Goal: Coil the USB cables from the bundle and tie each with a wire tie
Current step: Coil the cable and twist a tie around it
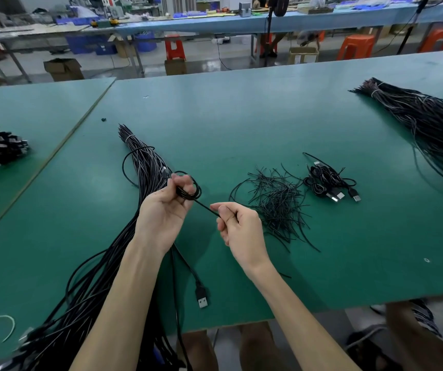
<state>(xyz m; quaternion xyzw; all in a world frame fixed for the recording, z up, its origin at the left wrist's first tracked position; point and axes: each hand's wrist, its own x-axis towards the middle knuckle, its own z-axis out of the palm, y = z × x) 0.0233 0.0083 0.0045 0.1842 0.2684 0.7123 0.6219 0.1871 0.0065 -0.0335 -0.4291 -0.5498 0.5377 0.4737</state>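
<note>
**Cable-coiling bench shot**

Left hand [163,210] grips the small black USB cable coil [188,190] just over the long black tied cable bundle [145,162]. Right hand [237,226] pinches a thin black strand [205,208] off the coil. Loose black wire ties [276,202] lie right of the bundle, tied coils [327,180] beyond.
</note>
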